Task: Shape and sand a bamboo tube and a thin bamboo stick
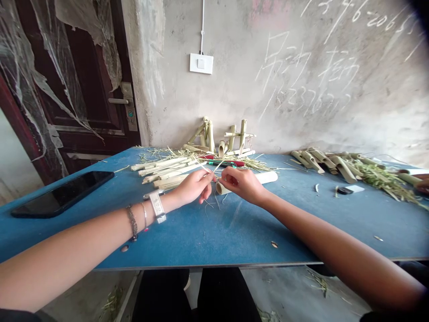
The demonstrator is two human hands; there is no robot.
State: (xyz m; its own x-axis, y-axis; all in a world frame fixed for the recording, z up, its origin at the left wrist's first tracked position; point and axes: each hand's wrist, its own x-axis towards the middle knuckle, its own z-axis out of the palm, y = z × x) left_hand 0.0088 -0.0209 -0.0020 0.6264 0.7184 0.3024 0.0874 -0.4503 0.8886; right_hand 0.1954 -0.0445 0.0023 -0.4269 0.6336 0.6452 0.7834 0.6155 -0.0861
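Note:
My left hand (197, 184), with a watch and bracelets at the wrist, is closed in a pinch over the middle of the table. A thin pale strip (217, 179) runs from its fingertips to my right hand (244, 182), whose thumb and finger are also pressed together on it. Behind and partly under the right hand lies a pale bamboo tube (268, 177), its hollow end toward the left. Fine loose fibres (217, 201) rest on the table just below the fingers.
Split bamboo pieces (164, 169) and shavings lie beyond my hands, near small bamboo constructions (208, 134) against the wall. A black phone (63, 192) is on the left of the blue table (201, 241). At right are bamboo pieces (315, 158) and another person's hand (422, 183).

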